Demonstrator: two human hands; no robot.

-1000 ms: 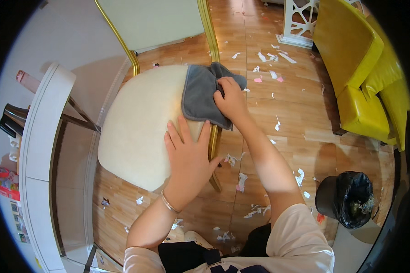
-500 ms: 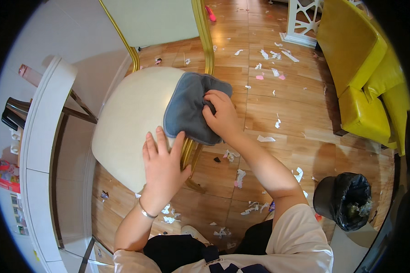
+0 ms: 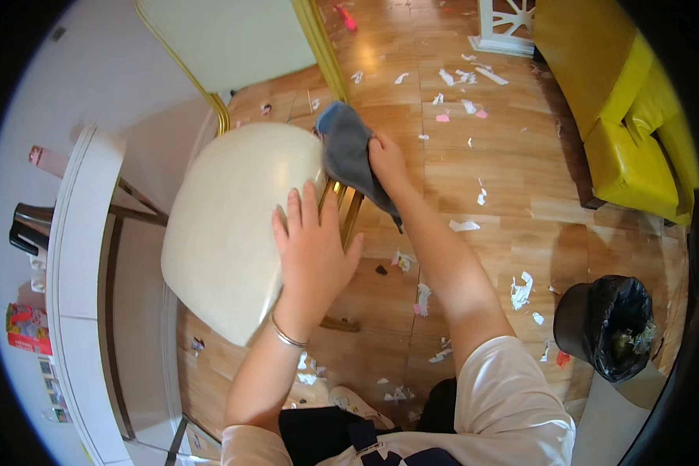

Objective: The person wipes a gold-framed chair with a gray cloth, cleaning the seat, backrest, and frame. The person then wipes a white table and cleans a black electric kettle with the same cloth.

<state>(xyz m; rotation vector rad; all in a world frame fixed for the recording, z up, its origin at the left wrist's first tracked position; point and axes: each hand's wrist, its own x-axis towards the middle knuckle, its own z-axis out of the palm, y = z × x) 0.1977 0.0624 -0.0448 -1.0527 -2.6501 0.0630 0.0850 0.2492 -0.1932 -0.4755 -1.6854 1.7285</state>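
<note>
A chair with a cream padded seat [image 3: 229, 217] and a gold frame [image 3: 318, 46] stands in front of me. Its pale backrest [image 3: 225, 46] rises at the far side. My right hand [image 3: 388, 165] grips a grey cleaning cloth [image 3: 348, 147] at the seat's right edge, and the cloth hangs down beside the gold side rail. My left hand [image 3: 314, 237], wearing a silver bangle, lies over the seat's near right edge with its fingers spread. It holds nothing.
Torn paper scraps [image 3: 466, 76] litter the wood floor. At right are a yellow armchair [image 3: 637, 163] and a black-lined trash bin [image 3: 617, 326]. A white table [image 3: 78, 287] with a pink bottle [image 3: 48, 160] and a black hair dryer [image 3: 31, 229] stands left.
The cloth has come off the seat top to its right edge, bunched in my right hand. My left hand has shifted right and farther along the seat edge.
</note>
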